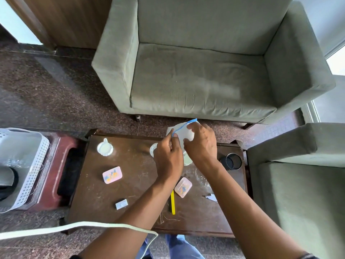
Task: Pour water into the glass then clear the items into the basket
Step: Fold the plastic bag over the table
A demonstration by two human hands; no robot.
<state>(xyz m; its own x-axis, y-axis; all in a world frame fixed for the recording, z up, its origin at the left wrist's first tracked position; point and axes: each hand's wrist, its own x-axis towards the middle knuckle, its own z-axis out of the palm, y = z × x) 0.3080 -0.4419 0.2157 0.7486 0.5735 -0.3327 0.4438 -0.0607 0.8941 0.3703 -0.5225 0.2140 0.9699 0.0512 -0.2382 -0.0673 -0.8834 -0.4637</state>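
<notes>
A translucent zip bag [183, 134] with a blue seal strip is held up over the far edge of the dark wooden table [97, 195]. My left hand [169, 157] pinches its left edge at the blue strip. My right hand [200, 144] grips its right side. A clear glass [153, 148] stands just left of my left hand, partly hidden by it. Another clear vessel [187, 160] shows below and between my hands; I cannot tell what it holds. The white perforated basket [28, 165] stands on a stool left of the table.
On the table lie a white lidded cup [105, 148], a pink lid [112, 175], a pink box [183, 187], a yellow stick [173, 202], a small grey block [121, 204], a black mesh cup [231, 161] and a foil scrap [211, 197]. Grey armchairs stand beyond and right.
</notes>
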